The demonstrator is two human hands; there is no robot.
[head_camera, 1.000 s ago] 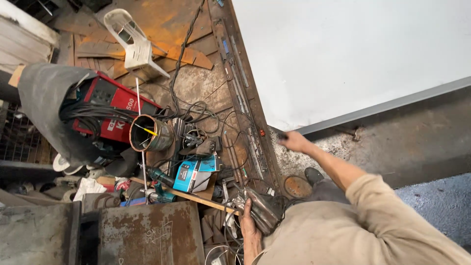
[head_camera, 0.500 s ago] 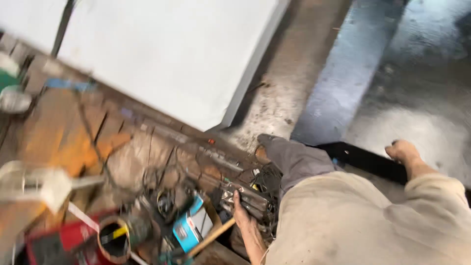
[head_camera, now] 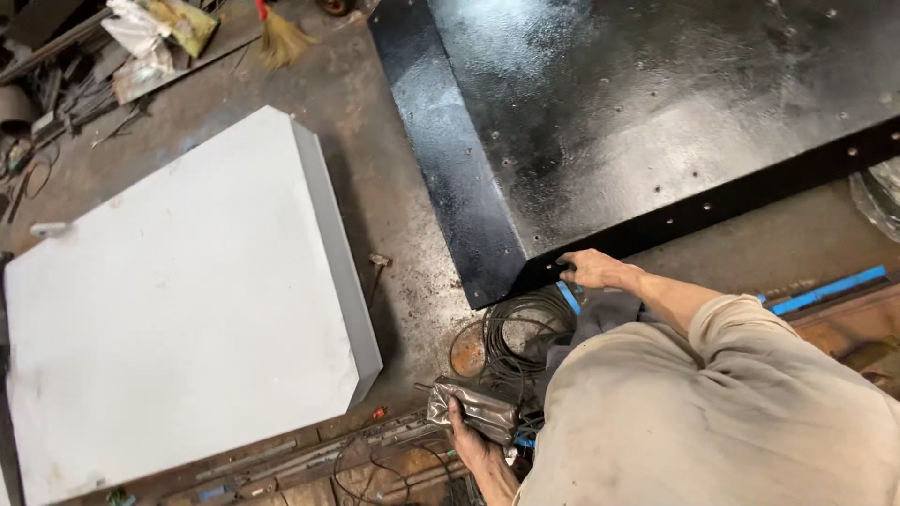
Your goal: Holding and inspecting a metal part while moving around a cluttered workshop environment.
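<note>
My right hand (head_camera: 592,270) rests its fingers on the near edge of a big black-painted metal panel (head_camera: 656,112), close to the panel's corner. My left hand (head_camera: 466,433) grips a small tool wrapped in crinkled silver material (head_camera: 473,406), low in the view over the rail-like metal strips. A coil of dark cable (head_camera: 518,330) lies on the floor between the two hands. My beige sleeve and clothing fill the lower right and hide the floor there.
A large white-grey metal panel (head_camera: 178,309) lies on the concrete floor at left. A broom (head_camera: 281,37), scrap and rags lie at the top left. Blue strips (head_camera: 825,289) sit at right. Metal strips (head_camera: 309,454) and wires run along the bottom edge.
The view has swung away from the cluttered tool pile to the two panels. My right hand now touches the black panel's edge. My left hand still holds the silver-wrapped tool.
</note>
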